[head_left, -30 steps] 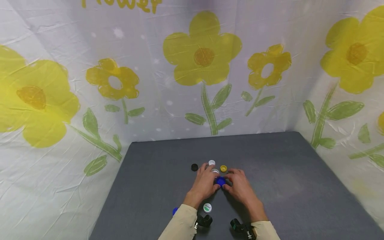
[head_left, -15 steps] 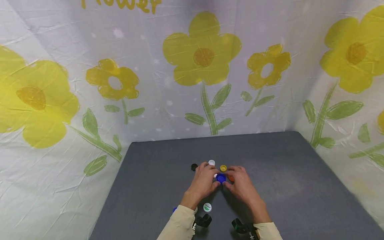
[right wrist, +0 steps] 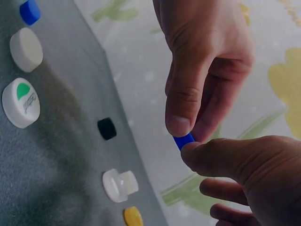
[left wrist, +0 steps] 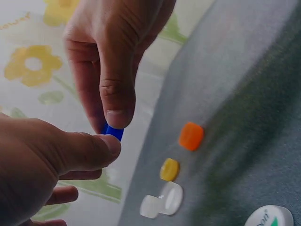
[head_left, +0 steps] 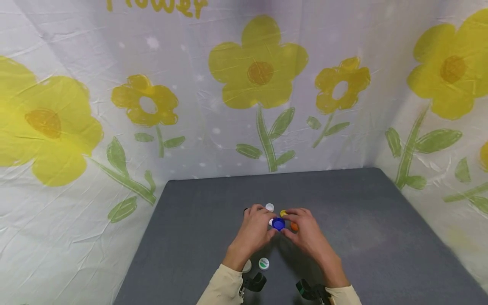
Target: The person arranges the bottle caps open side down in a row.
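Note:
A blue bottle cap [head_left: 278, 223] is held between both hands, its round hollow side facing up. My left hand [head_left: 253, 231] pinches its left edge between thumb and fingers. On the opposite edge, my right hand [head_left: 305, 233] pinches it the same way. The left wrist view has the blue cap [left wrist: 114, 133] raised off the table, mostly covered by fingertips. Only a sliver of the blue cap [right wrist: 183, 141] shows in the right wrist view. Below it lie an orange cap [left wrist: 191, 136], a yellow cap [left wrist: 169, 169] and two white caps [right wrist: 114, 185].
Nearer my body lie a white cap with green print [head_left: 264, 263] and a plain whitish cap [head_left: 247, 266]. A second blue cap [right wrist: 30, 12] and a black cap [right wrist: 106, 128] are on the grey table [head_left: 198, 220]. A flower-printed curtain [head_left: 198, 140] surrounds it.
The blue cap has been raised off the table and shifted slightly left and away in both hands. The orange cap has come into sight beside the right hand; the left hand now mostly covers the black cap.

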`<state>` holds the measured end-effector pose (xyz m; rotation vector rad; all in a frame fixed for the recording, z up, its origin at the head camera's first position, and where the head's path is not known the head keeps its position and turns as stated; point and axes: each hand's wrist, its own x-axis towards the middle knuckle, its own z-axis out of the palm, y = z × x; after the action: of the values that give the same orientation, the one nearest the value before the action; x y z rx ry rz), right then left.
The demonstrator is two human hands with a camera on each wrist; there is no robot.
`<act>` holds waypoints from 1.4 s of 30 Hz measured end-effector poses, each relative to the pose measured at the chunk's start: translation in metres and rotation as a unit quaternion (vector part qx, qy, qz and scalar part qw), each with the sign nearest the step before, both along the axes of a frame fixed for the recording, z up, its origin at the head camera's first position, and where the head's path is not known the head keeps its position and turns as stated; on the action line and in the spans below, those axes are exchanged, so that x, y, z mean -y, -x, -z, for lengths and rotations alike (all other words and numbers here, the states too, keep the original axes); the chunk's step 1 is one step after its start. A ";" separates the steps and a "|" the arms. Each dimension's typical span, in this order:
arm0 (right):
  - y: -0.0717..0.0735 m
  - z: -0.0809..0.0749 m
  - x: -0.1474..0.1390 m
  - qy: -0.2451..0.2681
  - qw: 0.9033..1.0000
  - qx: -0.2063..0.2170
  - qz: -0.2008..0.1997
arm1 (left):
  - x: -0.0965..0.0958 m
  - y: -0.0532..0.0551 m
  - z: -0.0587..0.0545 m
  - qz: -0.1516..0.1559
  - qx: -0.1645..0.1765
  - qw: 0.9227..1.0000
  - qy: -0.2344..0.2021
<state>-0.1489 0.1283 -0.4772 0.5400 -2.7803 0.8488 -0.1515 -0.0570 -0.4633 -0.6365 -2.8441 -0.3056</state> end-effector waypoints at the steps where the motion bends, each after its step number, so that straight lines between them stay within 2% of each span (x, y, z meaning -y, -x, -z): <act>1: -0.001 -0.002 0.000 0.002 1.000 -0.001 -0.002 | 0.001 -0.002 -0.002 0.001 -0.001 1.000 -0.003; 5: -0.006 -0.007 0.002 0.013 1.000 -0.003 -0.011 | 0.005 -0.009 -0.010 0.006 -0.011 1.000 -0.010; 8: -0.008 -0.007 0.003 0.029 0.999 0.002 -0.015 | 0.009 -0.013 -0.011 0.010 -0.015 1.000 -0.013; 12: -0.011 -0.004 0.006 0.061 0.998 0.012 -0.019 | 0.017 -0.019 -0.007 0.016 -0.006 0.999 -0.033; 16: -0.013 0.000 0.006 0.098 0.994 0.034 -0.013 | 0.026 -0.025 0.000 0.015 -0.012 0.996 -0.085; 23: -0.017 -0.001 0.004 0.170 0.978 0.124 -0.018 | 0.035 -0.033 0.007 0.042 -0.096 0.982 -0.156; 30: -0.018 0.000 0.002 0.203 0.961 0.174 -0.065 | 0.038 -0.034 0.015 0.070 -0.136 0.966 -0.210; 33: -0.018 0.001 0.002 0.208 0.959 0.178 -0.070 | 0.039 -0.034 0.017 0.071 -0.134 0.962 -0.226; 36: -0.019 0.000 0.003 0.202 0.963 0.167 -0.061 | 0.039 -0.035 0.017 0.062 -0.116 0.961 -0.242; 40: -0.021 -0.002 0.005 0.189 0.971 0.137 -0.041 | 0.038 -0.035 0.018 0.042 -0.073 0.959 -0.271; 42: -0.021 -0.003 0.006 0.183 0.976 0.113 -0.033 | 0.038 -0.036 0.018 0.023 -0.042 0.954 -0.296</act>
<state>-0.1282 0.1221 -0.4741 0.4989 -2.7063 1.4817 -0.1153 -0.0954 -0.4813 -0.5624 -2.4578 -1.0563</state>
